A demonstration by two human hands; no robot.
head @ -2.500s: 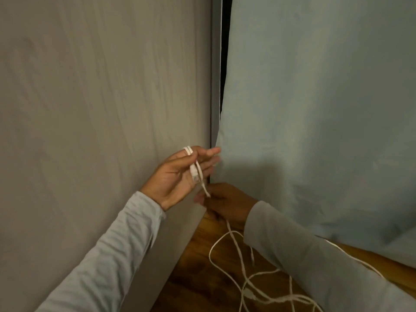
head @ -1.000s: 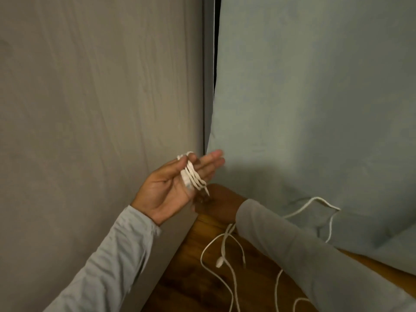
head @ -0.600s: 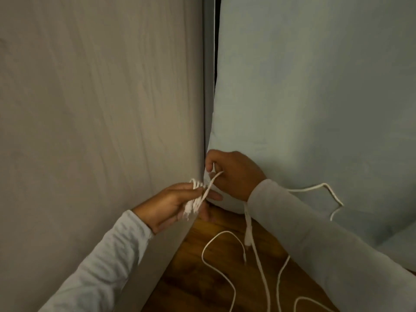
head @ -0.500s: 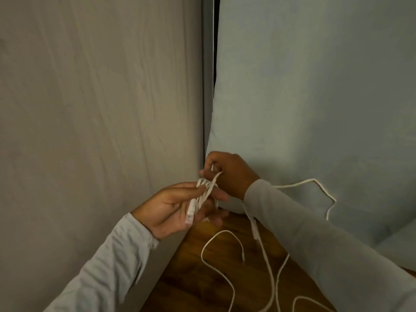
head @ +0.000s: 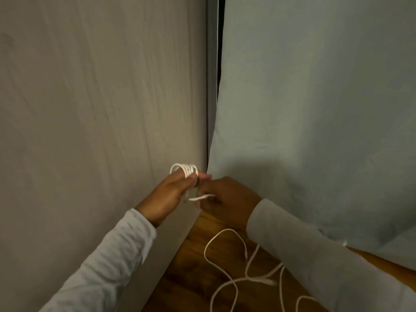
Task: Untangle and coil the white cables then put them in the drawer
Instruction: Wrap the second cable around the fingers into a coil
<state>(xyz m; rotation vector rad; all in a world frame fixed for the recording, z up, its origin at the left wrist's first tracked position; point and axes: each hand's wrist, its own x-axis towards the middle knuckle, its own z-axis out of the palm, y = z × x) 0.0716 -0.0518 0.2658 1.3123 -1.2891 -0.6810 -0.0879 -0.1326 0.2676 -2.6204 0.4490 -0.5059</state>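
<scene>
Hands meet low in the middle of the view, almost touching. The left hand (head: 168,192) is curled, and a coil (head: 185,170) of white cable is wound in several loops around its fingers, the loops standing up above the knuckles. The right hand (head: 227,199), just beside it, pinches a short strand (head: 201,197) of the same cable between thumb and fingertips. This strand crosses the small gap to the left hand. Where it goes beyond the right hand is hidden.

Both arms are in pale grey sleeves, the left sleeve (head: 108,262) coming up from the bottom edge and the right sleeve (head: 315,255) from the lower right.

Below the hands, loose cables (head: 227,283) lie in open curves on a wooden table (head: 186,278), partly passing under the right sleeve. One plug end (head: 269,282) shows among them.

Behind, a grey cloth (head: 90,109) hangs at the left and a pale blue cloth (head: 315,97) at the right, with a metal post (head: 211,75) and a dark gap between them. The blue cloth's lower edge drapes onto the table.
</scene>
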